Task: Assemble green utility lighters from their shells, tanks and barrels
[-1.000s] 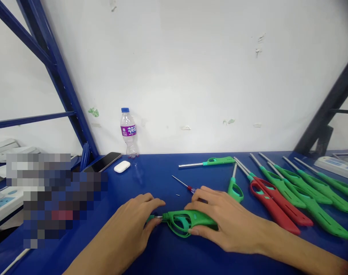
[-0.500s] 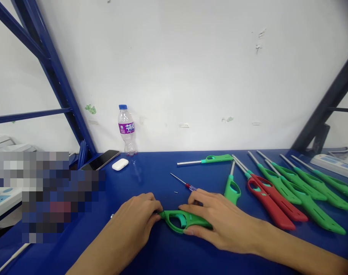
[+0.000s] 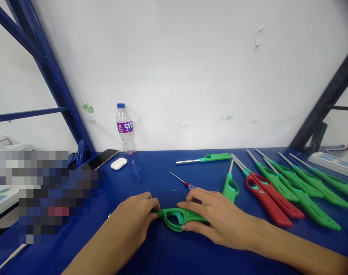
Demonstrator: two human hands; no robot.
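Note:
On the blue table in front of me lies a green long-nosed gas lighter [image 3: 188, 215] with a trigger loop. My right hand [image 3: 211, 210] grips its handle from above, thumb on the near side and fingers on the far side. At the lighter's front end, my left hand [image 3: 138, 215] is closed with its fingertips pinched on the green tip. That hand hides most of the lighter's nose; a small bright end shows left of the wrist. Just beyond my right hand rests a screwdriver [image 3: 187, 184] with a clear, red-banded handle. A tiny metal piece, perhaps a screw [image 3: 174, 191], lies beside it.
To the right lie several green lighters [image 3: 311, 206] and two red lighters [image 3: 268, 202]. Another green lighter [image 3: 217, 157] lies near the wall. Back left are a plastic bottle [image 3: 125, 130], a white case [image 3: 119, 164] and a phone [image 3: 99, 159]. Blue rack posts [image 3: 53, 76] stand at the left.
The view has shifted slightly. Both hands keep their hold on the green lighter, with almost no movement of the fingers.

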